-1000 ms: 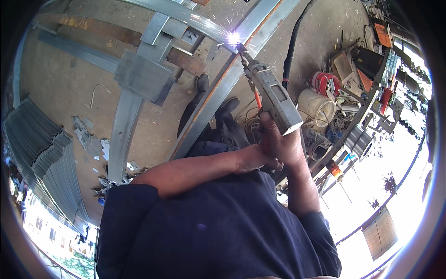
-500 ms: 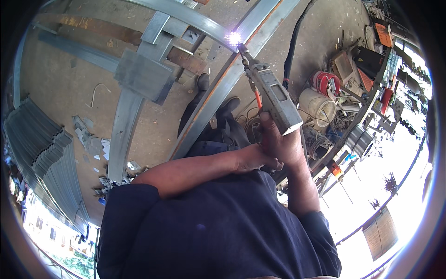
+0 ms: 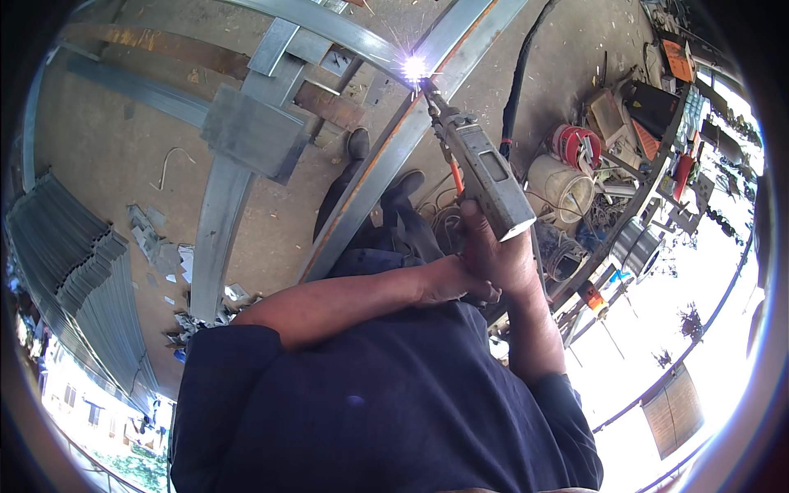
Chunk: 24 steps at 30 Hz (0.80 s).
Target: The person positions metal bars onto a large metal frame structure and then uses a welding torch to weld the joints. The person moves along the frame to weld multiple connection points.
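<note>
1. Head view: the right hand (image 3: 503,261) was clenched round a grey welding gun (image 3: 483,174), the left hand (image 3: 448,281) gripping the right wrist — steadying it.
2. Its tip sparked on the steel frame (image 3: 386,156) joint — welding underway; next probably called for steady travel along the seam.

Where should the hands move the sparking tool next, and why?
Probably a tiny creep along the seam. The welding gun, gripped by the right hand and steadied by the left hand, has its tip sparking where the long steel beam meets the curved steel bar.
</note>
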Each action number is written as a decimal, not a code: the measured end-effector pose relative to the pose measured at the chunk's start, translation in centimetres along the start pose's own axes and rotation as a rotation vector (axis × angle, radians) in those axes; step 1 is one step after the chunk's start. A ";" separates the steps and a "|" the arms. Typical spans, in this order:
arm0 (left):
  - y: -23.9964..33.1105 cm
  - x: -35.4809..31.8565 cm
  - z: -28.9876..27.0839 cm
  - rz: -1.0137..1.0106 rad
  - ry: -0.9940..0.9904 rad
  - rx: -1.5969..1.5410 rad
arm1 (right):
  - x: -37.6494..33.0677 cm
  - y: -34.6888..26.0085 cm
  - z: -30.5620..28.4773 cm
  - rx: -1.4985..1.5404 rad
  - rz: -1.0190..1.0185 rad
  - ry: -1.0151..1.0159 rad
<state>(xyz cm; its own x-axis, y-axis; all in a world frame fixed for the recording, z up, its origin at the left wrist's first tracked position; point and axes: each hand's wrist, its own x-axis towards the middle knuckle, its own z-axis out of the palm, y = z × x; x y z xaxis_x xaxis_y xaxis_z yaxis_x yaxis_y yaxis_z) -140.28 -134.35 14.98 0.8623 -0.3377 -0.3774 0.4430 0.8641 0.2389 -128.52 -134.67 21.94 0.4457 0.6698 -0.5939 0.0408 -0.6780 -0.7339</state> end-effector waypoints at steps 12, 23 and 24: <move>-0.3 -0.1 0.0 -0.023 0.005 0.051 | -0.2 0.0 0.2 0.022 -0.017 0.014; -0.8 0.0 -0.1 0.002 -0.004 0.057 | -0.4 0.4 0.2 0.052 0.013 0.015; -0.8 0.0 -0.1 0.004 -0.007 0.059 | -0.5 0.5 0.2 0.050 0.009 0.015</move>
<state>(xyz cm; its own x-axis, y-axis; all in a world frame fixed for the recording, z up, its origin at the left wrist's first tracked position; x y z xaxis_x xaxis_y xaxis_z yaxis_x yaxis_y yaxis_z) -140.61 -134.98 14.71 0.8657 -0.3368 -0.3704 0.4529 0.8421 0.2928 -128.90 -135.22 21.81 0.4596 0.6588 -0.5956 -0.0074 -0.6677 -0.7444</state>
